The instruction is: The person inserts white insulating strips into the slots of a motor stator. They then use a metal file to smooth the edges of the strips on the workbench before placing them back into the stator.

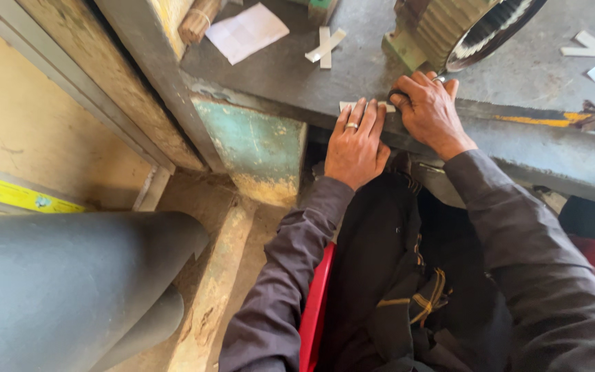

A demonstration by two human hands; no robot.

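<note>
Grey, worn bench (531, 148) fills the upper view, with paper strips (325, 47) and a ribbed machine (449, 27) on it. At its edge a small white strip (366, 105) is pressed flat under the left hand (356, 145), fingers extended. Just beside, the right hand (430, 110) is clenched around a dark tool (397, 94), mostly hidden.
</note>
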